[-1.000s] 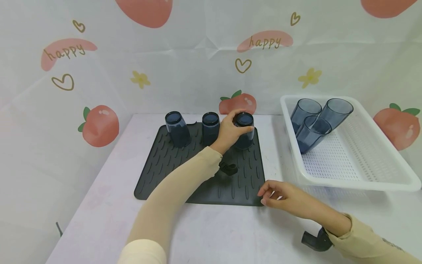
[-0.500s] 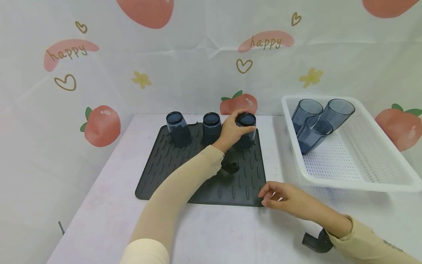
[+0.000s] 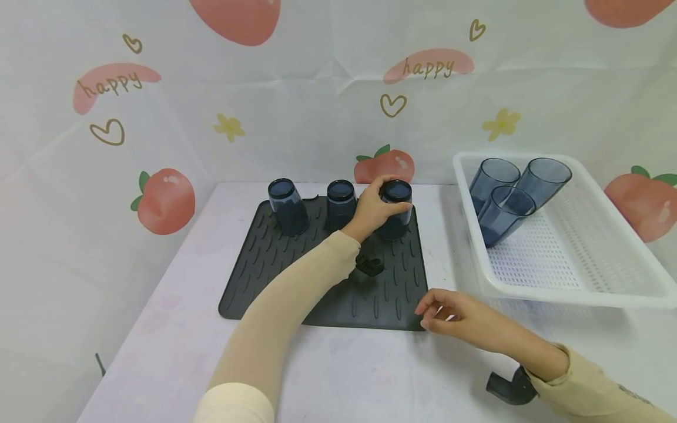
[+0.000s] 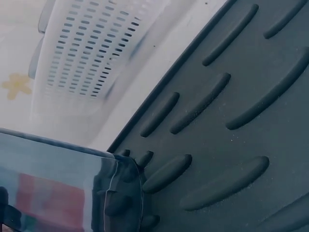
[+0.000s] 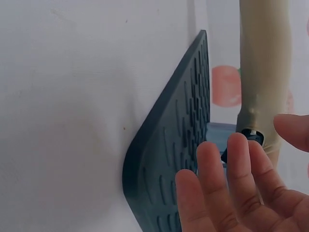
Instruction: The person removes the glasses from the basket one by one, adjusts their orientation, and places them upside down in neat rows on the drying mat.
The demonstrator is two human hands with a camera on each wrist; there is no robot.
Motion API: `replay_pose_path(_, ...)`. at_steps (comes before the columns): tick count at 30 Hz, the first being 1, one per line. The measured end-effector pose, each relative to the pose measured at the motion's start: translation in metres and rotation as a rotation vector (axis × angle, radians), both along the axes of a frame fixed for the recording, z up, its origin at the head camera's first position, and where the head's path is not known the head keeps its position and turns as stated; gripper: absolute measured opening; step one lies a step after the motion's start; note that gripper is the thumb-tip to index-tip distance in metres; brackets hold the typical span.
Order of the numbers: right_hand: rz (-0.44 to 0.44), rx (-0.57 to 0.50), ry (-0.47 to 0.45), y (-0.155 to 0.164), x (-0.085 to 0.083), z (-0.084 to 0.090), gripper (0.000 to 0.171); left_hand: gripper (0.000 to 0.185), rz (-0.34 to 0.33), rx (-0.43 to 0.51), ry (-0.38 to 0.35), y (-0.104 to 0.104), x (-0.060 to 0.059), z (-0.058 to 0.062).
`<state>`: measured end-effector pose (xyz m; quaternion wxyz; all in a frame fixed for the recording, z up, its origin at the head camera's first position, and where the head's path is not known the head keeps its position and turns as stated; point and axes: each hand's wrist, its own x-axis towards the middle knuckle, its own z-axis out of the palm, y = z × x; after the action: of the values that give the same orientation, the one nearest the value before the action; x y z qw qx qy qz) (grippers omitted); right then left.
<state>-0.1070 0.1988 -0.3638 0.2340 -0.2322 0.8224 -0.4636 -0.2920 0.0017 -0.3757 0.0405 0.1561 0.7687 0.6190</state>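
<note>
My left hand (image 3: 372, 210) grips an upside-down blue-tinted drinking glass (image 3: 396, 214), thumb and fingers around its upper part. That glass stands at the back right of a dark ridged drying mat (image 3: 338, 299); its rim end shows against the mat in the left wrist view. Two more glasses stand inverted in line with it, a middle glass (image 3: 341, 205) partly behind the hand and a left glass (image 3: 289, 208). Loosely bent and holding nothing, my right hand (image 3: 460, 314) is at the mat's front right corner.
To the right stands a white perforated plastic basket (image 3: 587, 296), with three blue-tinted glasses (image 3: 502, 217) leaning upright in its left end. Behind the table (image 3: 365, 376) hangs a white printed cloth (image 3: 296, 106).
The head view has shifted slightly, moving the scene a little to the right. Both hands keep their places, the left still holding the glass on the mat.
</note>
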Motion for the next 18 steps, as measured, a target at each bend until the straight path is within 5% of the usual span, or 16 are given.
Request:
replay_pose_path(10, -0.025, -0.022, 0.018, 0.000, 0.000, 0.012, 0.022, 0.062, 0.000, -0.023, -0.023, -0.002, 0.019, 0.026)
replay_pose_path(18, -0.104, -0.029, 0.179, 0.004, -0.001, 0.033, 0.015, 0.063, -0.021, -0.036, -0.022, -0.003, 0.022, 0.031)
